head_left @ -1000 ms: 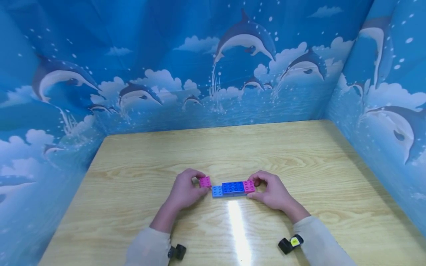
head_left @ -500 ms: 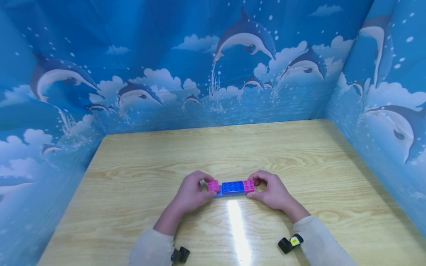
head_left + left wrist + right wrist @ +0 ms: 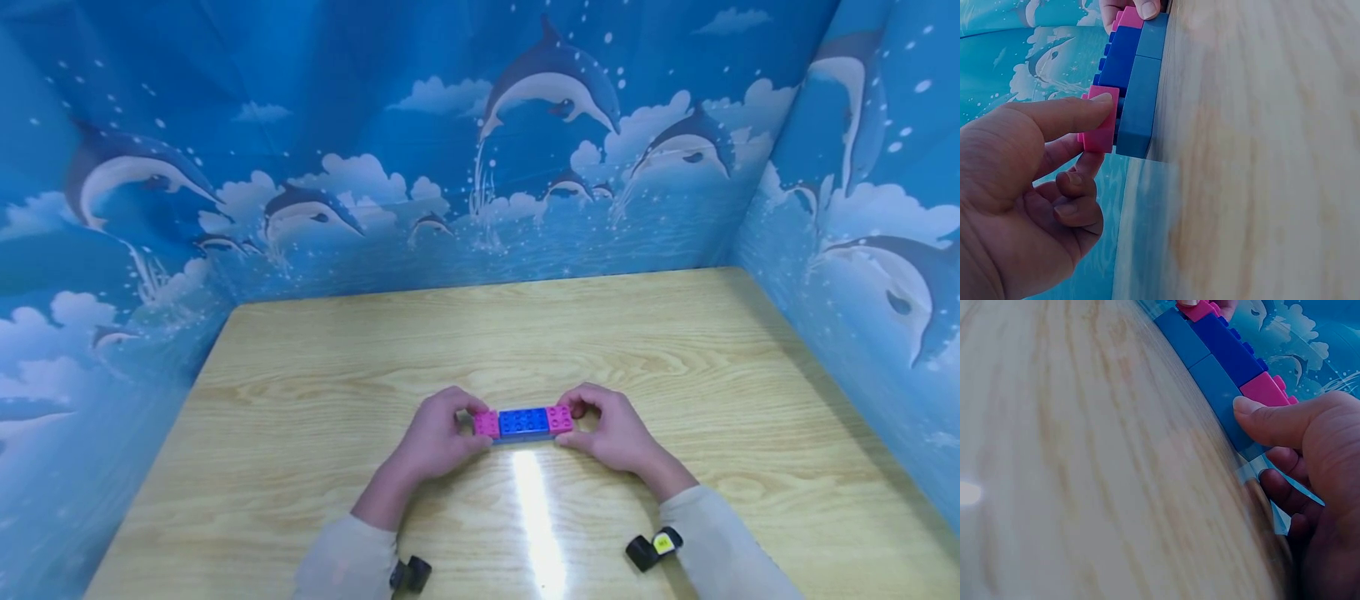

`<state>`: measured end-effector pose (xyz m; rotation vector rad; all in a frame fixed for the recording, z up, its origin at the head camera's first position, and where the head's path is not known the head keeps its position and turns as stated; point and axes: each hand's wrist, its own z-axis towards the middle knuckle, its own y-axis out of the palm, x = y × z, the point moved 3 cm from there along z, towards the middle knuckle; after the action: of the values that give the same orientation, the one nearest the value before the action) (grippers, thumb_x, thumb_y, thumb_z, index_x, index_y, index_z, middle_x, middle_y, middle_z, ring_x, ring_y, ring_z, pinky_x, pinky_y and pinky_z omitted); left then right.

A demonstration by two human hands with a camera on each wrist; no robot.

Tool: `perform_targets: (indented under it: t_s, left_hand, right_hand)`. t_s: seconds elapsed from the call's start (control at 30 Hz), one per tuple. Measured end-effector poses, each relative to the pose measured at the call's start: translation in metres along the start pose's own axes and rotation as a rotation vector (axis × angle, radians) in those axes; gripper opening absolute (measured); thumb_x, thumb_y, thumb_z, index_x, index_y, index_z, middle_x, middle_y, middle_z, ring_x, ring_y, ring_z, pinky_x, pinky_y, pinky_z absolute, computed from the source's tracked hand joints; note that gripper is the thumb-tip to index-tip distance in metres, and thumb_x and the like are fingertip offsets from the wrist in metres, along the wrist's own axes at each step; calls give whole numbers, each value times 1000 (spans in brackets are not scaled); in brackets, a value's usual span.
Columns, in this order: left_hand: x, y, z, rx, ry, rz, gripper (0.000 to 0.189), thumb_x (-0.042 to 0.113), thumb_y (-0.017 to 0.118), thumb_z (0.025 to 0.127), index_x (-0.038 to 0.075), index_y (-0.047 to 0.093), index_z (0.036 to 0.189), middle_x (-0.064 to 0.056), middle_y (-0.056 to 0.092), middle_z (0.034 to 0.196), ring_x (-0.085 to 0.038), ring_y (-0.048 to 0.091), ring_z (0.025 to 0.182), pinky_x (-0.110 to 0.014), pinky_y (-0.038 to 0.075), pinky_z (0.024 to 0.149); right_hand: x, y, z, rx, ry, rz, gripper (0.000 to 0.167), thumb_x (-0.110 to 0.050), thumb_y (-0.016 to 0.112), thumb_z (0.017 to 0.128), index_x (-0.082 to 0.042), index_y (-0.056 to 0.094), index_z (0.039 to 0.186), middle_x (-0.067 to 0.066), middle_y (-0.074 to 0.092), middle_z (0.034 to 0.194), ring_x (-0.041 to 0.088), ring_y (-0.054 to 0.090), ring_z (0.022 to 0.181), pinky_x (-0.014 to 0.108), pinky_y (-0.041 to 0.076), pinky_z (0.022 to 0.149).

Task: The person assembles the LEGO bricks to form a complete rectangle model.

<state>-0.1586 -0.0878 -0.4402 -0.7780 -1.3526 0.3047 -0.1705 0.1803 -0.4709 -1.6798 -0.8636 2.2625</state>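
Observation:
My left hand (image 3: 442,435) pinches a pink toy brick (image 3: 487,424) between thumb and fingers, over the left end of the assembled bricks. In the left wrist view, studs of the light-blue lower brick (image 3: 1136,106) show in a narrow gap beside this pink brick. A dark-blue brick (image 3: 523,422) sits in the middle of the upper layer, and a second pink brick (image 3: 559,419) caps the right end. My right hand (image 3: 613,429) grips that right end, its thumb on the light-blue lower layer, which is two bricks laid end to end.
The bricks lie on a wood-grain table (image 3: 360,350). A dolphin-patterned blue curtain (image 3: 420,208) stands along its back and sides. Black wrist-worn devices (image 3: 654,548) hang near both sleeves, and a bright light reflection streaks the tabletop in front of the bricks.
My left hand has moved right with the pink brick, from beside the assembly to over its left end, covering the light-blue studs there. My right hand has stayed put.

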Motion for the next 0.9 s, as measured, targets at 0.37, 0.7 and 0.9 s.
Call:
perform_targets:
  t_s: [0.37, 0.7, 0.9]
  left_hand:
    - [5, -1, 5, -31, -25, 100, 36, 19, 90, 72, 12, 76, 105, 6, 64, 99, -15, 58, 90, -35, 50, 80]
    - [3, -1, 6, -13, -102, 72, 33, 18, 92, 70, 17, 77, 99, 6, 67, 101, -20, 60, 102, -43, 48, 94]
    - [1, 0, 6, 3, -110, 80, 34, 20, 92, 69, 18, 77, 100, 1, 69, 107, -25, 60, 109, -47, 45, 99]
  right_hand:
    - [1, 1, 1, 5, 4, 2, 40, -10, 93, 67, -16, 71, 100, -7, 63, 89, 17, 59, 86, 33, 52, 79]
    - [-1, 1, 1, 1, 9, 2, 40, -9, 93, 67, -15, 71, 100, -6, 63, 89, 19, 59, 86, 34, 52, 79]
    - [0, 1, 1, 9, 17, 16, 40, -8, 93, 66, -16, 71, 99, -6, 63, 89, 20, 59, 86, 34, 52, 79]
